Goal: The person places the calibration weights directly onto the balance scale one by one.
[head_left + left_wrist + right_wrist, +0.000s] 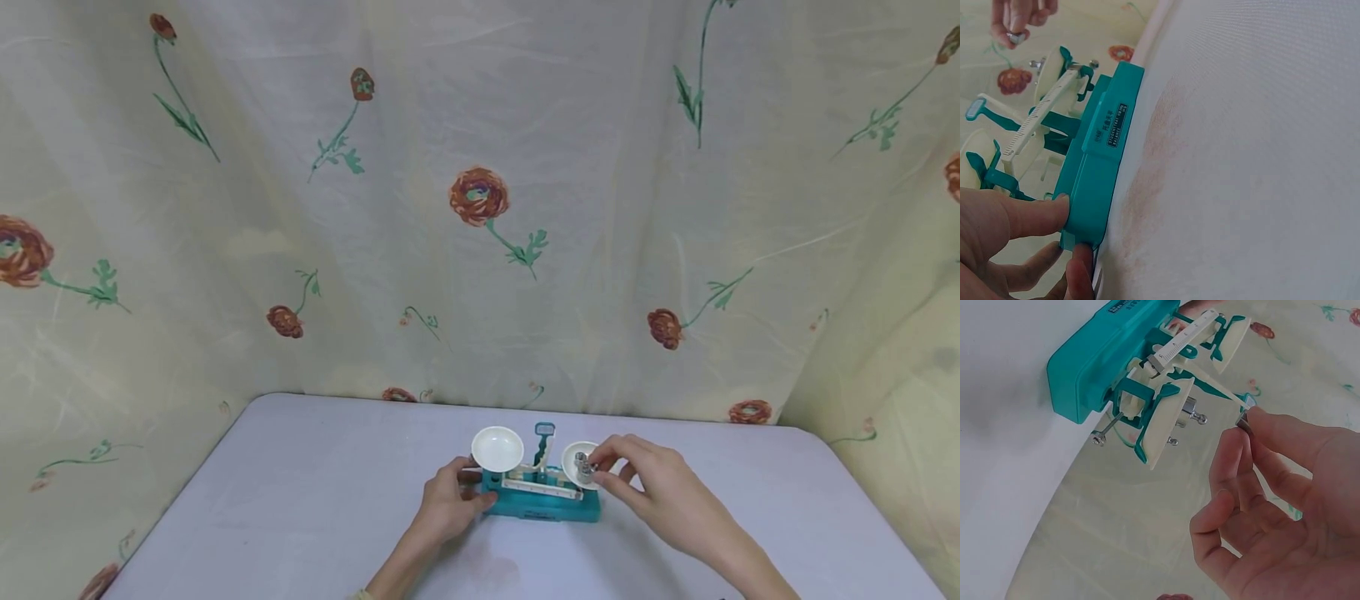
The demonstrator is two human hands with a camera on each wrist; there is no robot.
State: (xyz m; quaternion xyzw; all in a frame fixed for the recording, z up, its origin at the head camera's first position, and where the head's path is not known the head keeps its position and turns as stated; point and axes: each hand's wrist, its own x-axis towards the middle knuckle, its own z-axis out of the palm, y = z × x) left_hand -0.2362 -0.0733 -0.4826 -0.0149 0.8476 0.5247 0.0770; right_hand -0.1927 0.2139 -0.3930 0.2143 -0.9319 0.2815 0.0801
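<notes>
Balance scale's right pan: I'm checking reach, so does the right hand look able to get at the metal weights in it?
Likely yes: the right hand is above the right pan, with nothing visible blocking the metal weights, though it pinches another weight.

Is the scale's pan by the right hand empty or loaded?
Loaded: metal weights sit on that white pan in the head and right wrist views; the right hand pinches another metal piece.
</notes>
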